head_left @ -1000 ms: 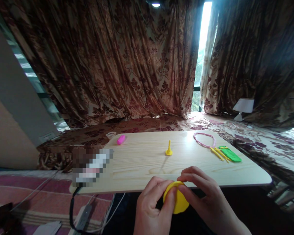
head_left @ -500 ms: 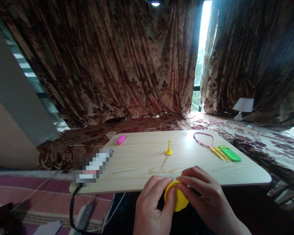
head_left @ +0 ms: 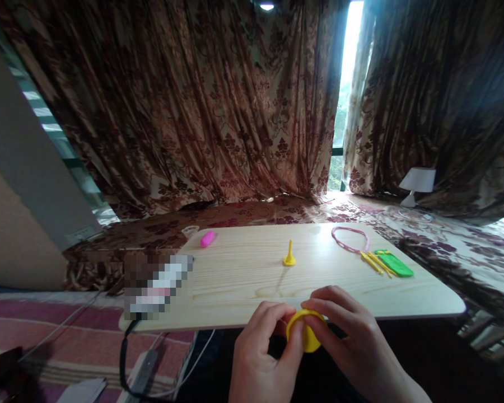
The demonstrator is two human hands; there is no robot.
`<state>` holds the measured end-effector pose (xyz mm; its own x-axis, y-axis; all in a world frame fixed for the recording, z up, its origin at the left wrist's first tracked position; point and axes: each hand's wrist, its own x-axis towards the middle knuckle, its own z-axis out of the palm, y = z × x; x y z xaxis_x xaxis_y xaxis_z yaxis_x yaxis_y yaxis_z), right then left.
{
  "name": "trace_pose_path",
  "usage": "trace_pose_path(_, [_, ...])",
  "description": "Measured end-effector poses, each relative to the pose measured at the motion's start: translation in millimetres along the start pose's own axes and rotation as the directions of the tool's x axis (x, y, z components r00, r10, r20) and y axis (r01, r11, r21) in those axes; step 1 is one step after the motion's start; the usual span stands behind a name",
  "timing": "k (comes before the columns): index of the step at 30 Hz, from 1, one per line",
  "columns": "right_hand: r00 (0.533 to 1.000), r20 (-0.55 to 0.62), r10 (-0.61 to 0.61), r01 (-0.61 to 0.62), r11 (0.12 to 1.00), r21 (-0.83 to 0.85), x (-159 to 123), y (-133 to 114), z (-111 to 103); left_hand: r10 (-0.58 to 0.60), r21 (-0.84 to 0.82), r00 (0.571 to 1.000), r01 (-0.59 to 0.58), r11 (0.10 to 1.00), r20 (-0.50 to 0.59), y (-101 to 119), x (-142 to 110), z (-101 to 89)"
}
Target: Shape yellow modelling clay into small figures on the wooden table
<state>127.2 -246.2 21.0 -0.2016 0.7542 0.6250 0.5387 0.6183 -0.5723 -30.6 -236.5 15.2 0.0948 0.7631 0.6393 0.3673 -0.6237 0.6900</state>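
Note:
Between my two hands is a yellow disc of modelling clay point(head_left: 311, 339), held just off the table's near edge. My left hand point(head_left: 265, 347) pinches its left side, thumb on the near face. On the right, my right hand point(head_left: 348, 333) grips the upper rim with thumb and fingers. The fingers behind the disc are partly hidden. Beyond the hands, a yellow clay piece point(head_left: 290, 256) with a wide round foot and a thin stem stands upright on the wooden table point(head_left: 239, 280).
A pink clay lump point(head_left: 207, 239) lies at the far left of the table. To the right are a pink braided loop point(head_left: 350, 239), yellow sticks point(head_left: 378, 264) and a flat green piece point(head_left: 397, 265). A blurred-out object point(head_left: 162, 284) with a black cable sits at the left edge.
The yellow disc has tilted and shows a smaller, more cupped face with a clearer rim. Both hands have shifted only slightly. Things on the table stay put.

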Motion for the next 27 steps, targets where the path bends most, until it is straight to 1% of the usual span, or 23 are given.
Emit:
trace_pose_path(4, [0.999,0.013,-0.042,0.043,0.998,-0.050,3.2,-3.1,-2.0,0.065,0.041,0.997,-0.067,0.997,0.046,-1.9,1.1,-2.4])
trace_pose_path(7, [0.999,0.024,-0.043,0.045,0.997,-0.057,3.1,-4.1,-2.1,0.092,0.046,0.995,-0.094,0.994,0.048,-3.8,1.4,-4.0])
trace_pose_path(11, [0.999,0.019,-0.031,0.032,0.999,-0.026,0.8,-2.7,-1.2,0.080,0.049,0.996,-0.081,0.996,0.028,-3.7,1.3,-4.3])
trace_pose_path(14, [0.999,0.021,-0.037,0.038,0.999,-0.018,1.2,-2.3,-1.8,0.098,0.057,0.994,-0.101,0.993,0.044,-2.5,1.4,-4.3])
trace_pose_path(20, [0.998,0.043,-0.053,0.054,0.998,-0.021,3.8,-4.3,-2.6,0.117,0.058,0.993,-0.119,0.991,0.028,-2.3,1.8,-5.5])
trace_pose_path(23, [0.998,0.051,-0.047,0.049,0.999,-0.025,4.0,-4.9,-3.1,0.110,0.042,0.993,-0.111,0.993,0.040,-2.7,2.0,-5.6])
trace_pose_path(27, [0.996,0.078,-0.035,0.036,0.999,-0.012,3.9,-6.1,-4.3,0.078,0.034,0.993,-0.082,0.996,0.087,-3.2,1.5,-5.0])
